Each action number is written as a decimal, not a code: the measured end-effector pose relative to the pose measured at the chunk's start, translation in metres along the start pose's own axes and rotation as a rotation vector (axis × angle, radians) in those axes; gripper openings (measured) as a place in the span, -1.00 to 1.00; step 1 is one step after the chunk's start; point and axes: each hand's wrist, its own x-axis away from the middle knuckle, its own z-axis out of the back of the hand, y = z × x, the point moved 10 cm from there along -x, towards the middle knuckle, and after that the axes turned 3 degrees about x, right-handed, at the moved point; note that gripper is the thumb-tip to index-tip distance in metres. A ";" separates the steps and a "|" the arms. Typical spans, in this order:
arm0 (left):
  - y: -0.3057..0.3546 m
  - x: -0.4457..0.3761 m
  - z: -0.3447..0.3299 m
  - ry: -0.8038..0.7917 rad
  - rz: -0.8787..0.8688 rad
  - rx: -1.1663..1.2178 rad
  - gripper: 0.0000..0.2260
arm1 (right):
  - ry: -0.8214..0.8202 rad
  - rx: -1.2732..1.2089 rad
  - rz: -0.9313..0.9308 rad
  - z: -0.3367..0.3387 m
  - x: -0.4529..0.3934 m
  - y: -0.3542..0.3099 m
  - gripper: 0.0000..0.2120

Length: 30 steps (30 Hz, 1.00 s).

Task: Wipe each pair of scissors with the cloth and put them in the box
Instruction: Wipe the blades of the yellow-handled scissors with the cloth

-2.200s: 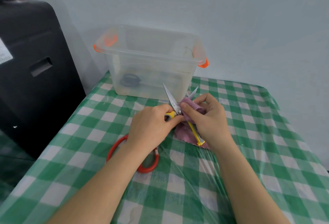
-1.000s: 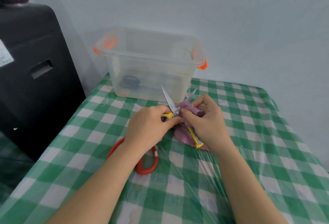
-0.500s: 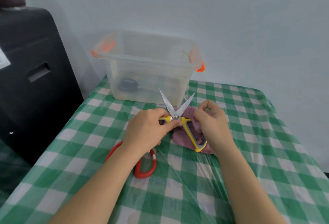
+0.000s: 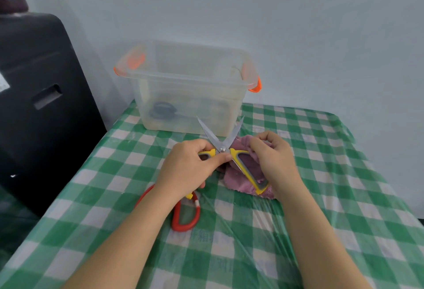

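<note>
Head view: our left hand [image 4: 188, 169] pinches the yellow-handled scissors [image 4: 226, 151] at the pivot, blades spread open toward the box [image 4: 190, 86]. Our right hand [image 4: 273, 158] grips the purple cloth [image 4: 238, 178] bunched just beside the right blade. Red-handled scissors [image 4: 183, 216] lie on the table [image 4: 344, 197] under our left wrist.

Black case [image 4: 41, 105] beside checked table [image 4: 344, 197]

Both hands curled, gripping — forearms converging.

Left hand [image 4: 190, 164], right hand [image 4: 273, 155]
</note>
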 end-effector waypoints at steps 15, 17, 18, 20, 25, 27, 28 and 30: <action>0.002 0.000 0.006 0.064 -0.022 -0.028 -0.69 | 0.069 -0.050 0.171 0.010 0.006 -0.024 -0.84; 0.002 0.000 0.007 0.068 -0.024 -0.049 -0.69 | 0.004 -0.016 0.189 0.004 0.007 -0.025 -0.87; 0.003 0.001 0.007 0.066 -0.026 -0.059 -0.69 | -0.017 -0.015 0.201 0.002 0.008 -0.027 -0.87; 0.005 0.001 0.007 0.064 -0.037 -0.074 -0.68 | -0.059 -0.030 0.225 -0.001 0.009 -0.030 -0.89; 0.006 0.002 0.005 0.063 -0.054 -0.117 -0.63 | -0.141 -0.057 0.259 -0.009 0.014 -0.034 -0.90; 0.006 0.002 0.006 0.077 -0.059 -0.147 -0.63 | -0.142 -0.046 0.279 -0.011 0.015 -0.035 -0.90; 0.005 0.001 0.006 0.081 -0.058 -0.161 -0.64 | -0.137 -0.048 0.279 -0.012 0.015 -0.035 -0.91; 0.005 0.000 0.005 0.089 -0.061 -0.191 -0.62 | -0.124 -0.063 0.264 -0.014 0.013 -0.030 -0.90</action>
